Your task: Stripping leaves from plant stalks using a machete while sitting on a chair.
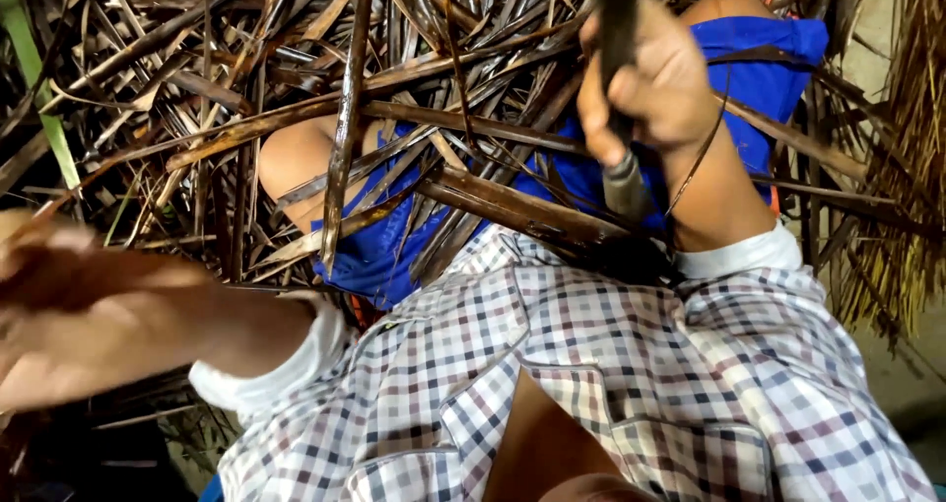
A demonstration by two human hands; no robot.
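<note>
My right hand (655,78) is closed around the dark handle of a tool (621,157), held upright at the upper right above my lap. At the far left my left hand (69,305) is blurred by motion and seems to hold a brown dried strip; its fingers are hard to make out. A pile of dried brown palm leaf strips (345,118) lies across my knees and blue shorts (379,256). I wear a checked shirt (611,364) with white cuffs.
More dried leaves and stalks (148,68) fill the upper left. A bundle of thin yellowish fibres (907,147) hangs at the right edge. A green stalk (39,98) slants at the far left. Bare ground shows at the lower right.
</note>
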